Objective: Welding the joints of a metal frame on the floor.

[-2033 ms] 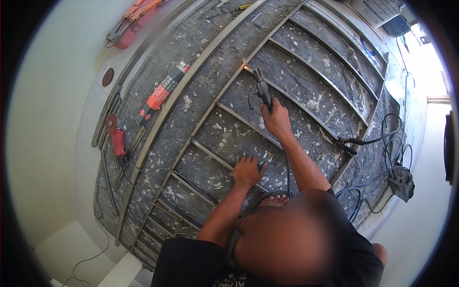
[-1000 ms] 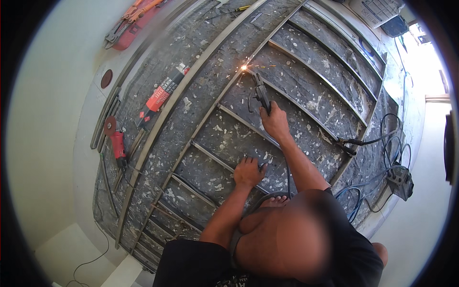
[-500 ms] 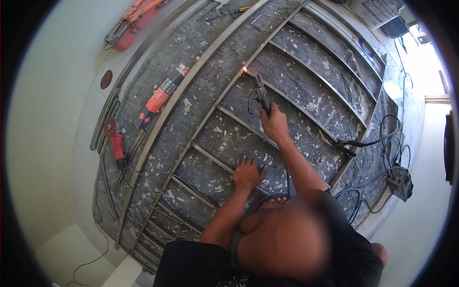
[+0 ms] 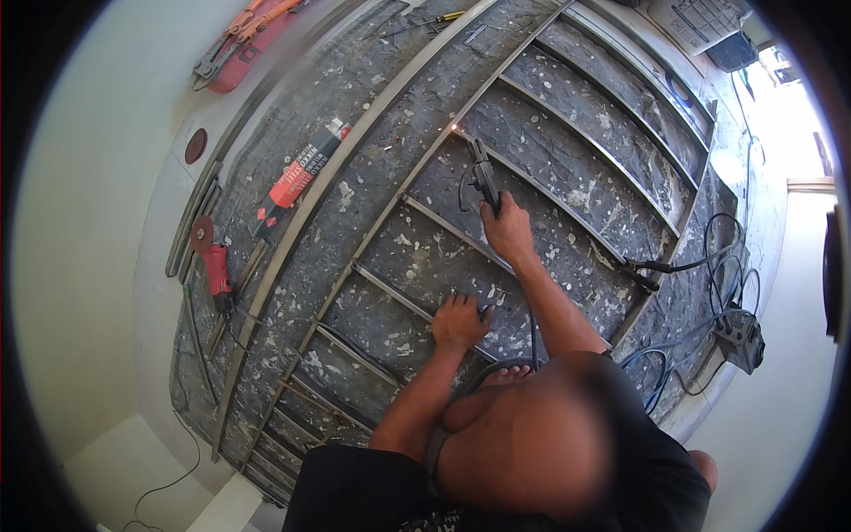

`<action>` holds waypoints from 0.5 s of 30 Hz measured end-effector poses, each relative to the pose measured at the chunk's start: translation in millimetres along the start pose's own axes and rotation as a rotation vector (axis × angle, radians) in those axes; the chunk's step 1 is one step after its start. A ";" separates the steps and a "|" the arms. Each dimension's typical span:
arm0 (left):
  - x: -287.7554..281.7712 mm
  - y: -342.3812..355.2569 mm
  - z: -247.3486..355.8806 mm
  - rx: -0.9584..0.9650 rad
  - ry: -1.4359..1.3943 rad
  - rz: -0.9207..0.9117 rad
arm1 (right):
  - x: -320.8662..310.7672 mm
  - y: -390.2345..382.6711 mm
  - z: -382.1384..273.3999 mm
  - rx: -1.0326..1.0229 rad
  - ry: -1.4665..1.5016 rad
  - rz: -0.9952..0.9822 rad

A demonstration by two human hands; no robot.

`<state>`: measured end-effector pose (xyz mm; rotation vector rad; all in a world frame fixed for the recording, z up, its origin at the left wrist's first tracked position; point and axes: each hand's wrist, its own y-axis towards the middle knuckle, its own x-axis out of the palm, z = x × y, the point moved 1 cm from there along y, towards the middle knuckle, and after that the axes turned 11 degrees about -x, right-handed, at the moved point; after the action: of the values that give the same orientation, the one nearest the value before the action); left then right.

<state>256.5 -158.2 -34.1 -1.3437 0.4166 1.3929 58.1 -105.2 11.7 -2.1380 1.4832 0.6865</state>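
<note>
My right hand point(image 4: 507, 232) is closed on a black welding electrode holder point(image 4: 485, 173), angled toward a steel frame joint where a small orange glow point(image 4: 455, 128) shows. The ladder-like steel frame point(image 4: 548, 106) lies on a paint-spattered dark sheet point(image 4: 390, 133). My left hand point(image 4: 460, 321) rests over a lower crossbar point(image 4: 386, 285), fingers apart and lightly bent. A black clamp point(image 4: 643, 271) with a cable sits on the frame's right side. My bare foot is partly visible below my hands.
Left lie a red angle grinder point(image 4: 215, 266), a red-and-dark carton point(image 4: 291, 184), long steel bars point(image 4: 199, 226) and bolt cutters on a red case point(image 4: 222, 75). Right are a welding machine point(image 4: 740, 341) and coiled cables point(image 4: 651, 372). A container point(image 4: 691, 22) stands at the upper right beside a wall.
Sparks flared at the joint one second ago and have shrunk to a small glow. My right hand and the holder have shifted very slightly downward; my left hand stays in place.
</note>
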 end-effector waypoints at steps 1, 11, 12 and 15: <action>-0.3 -0.1 0.2 -0.007 -0.007 0.010 | 0.1 0.0 0.2 -0.008 0.005 -0.005; 1.5 0.2 -0.4 0.004 0.006 0.016 | -2.7 -1.9 0.3 -0.040 0.017 0.033; 1.6 -0.5 -0.7 0.016 0.006 0.020 | -2.6 -2.4 0.1 -0.012 -0.005 0.017; 2.7 -0.4 -0.9 0.009 0.011 0.013 | -2.5 -3.3 -1.1 -0.014 -0.018 0.003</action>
<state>257.9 -157.7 -36.5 -1.3438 0.4388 1.3936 60.6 -103.1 14.3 -2.1351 1.4759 0.7180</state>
